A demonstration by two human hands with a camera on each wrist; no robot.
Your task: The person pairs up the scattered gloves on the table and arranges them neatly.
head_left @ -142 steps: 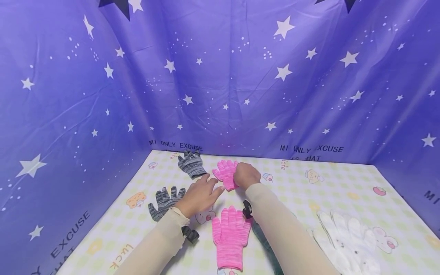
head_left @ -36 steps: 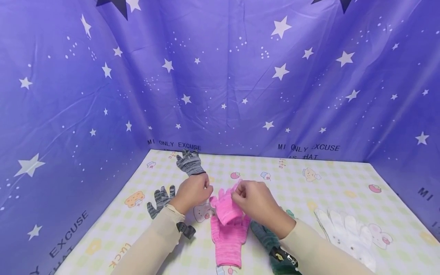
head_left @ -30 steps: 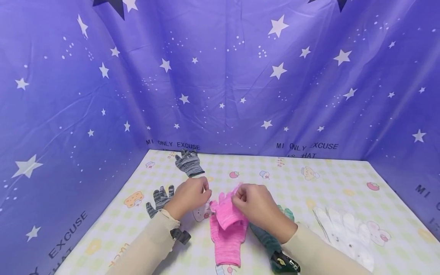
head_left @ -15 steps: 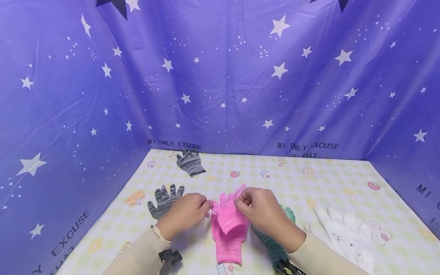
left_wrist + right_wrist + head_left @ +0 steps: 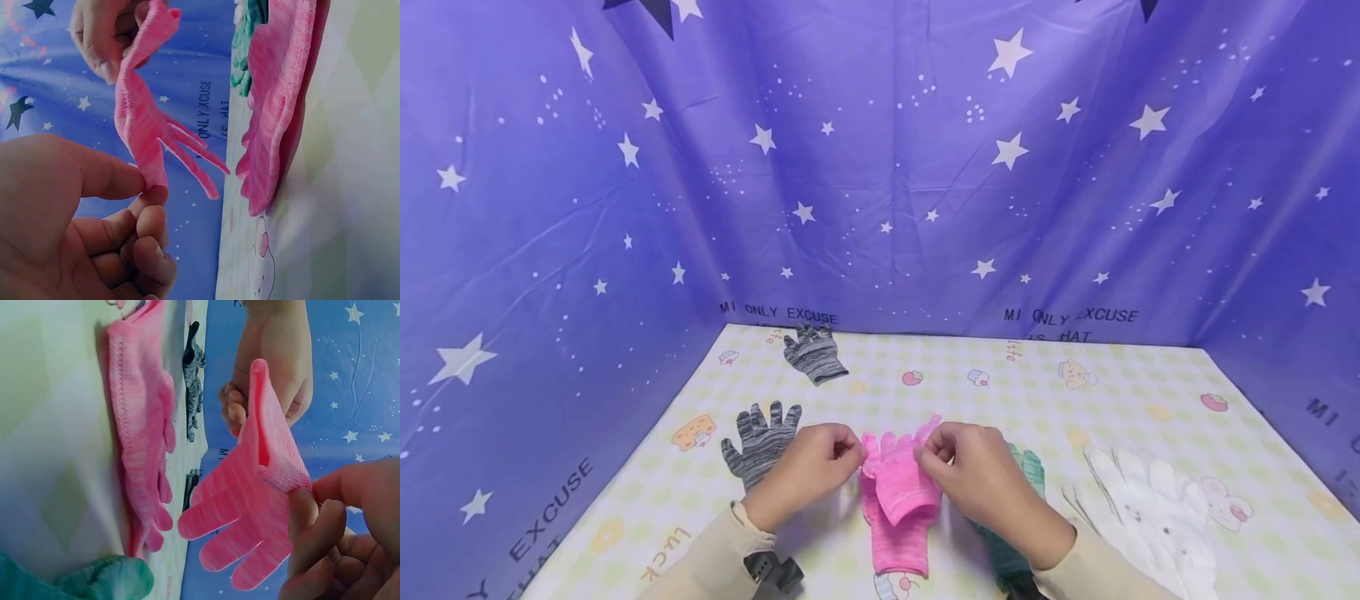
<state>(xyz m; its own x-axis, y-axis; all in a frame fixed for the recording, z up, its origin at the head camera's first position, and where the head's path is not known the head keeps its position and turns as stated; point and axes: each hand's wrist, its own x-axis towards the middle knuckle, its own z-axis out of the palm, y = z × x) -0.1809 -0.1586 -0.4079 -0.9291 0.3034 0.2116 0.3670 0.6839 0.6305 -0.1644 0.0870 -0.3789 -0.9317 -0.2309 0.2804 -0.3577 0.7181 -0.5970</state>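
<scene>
A pink knit glove point(image 5: 906, 487) hangs above the table, stretched between both hands. My left hand point(image 5: 811, 468) pinches its left edge between thumb and forefinger. The opposite edge is pinched by my right hand point(image 5: 985, 479). Both wrist views show the held glove point(image 5: 240, 494) raised off a second pink glove point(image 5: 281, 94), which lies flat on the table. From the head view, the held one covers the fingers of that lower glove point(image 5: 901, 550), leaving its cuff in sight.
Two grey striped gloves lie at left, one far point(image 5: 816, 357) and one nearer point(image 5: 760, 446), partly behind my left hand. A green glove point(image 5: 1028, 467) is half hidden under my right forearm. White gloves point(image 5: 1157, 517) lie at right on the checked tablecloth point(image 5: 1120, 417). Starry purple curtains point(image 5: 880, 167) surround the table.
The pink glove has come from the table's back, near the far grey glove, to above the other pink one. My left hand, holding nothing a second ago, has taken its left edge.
</scene>
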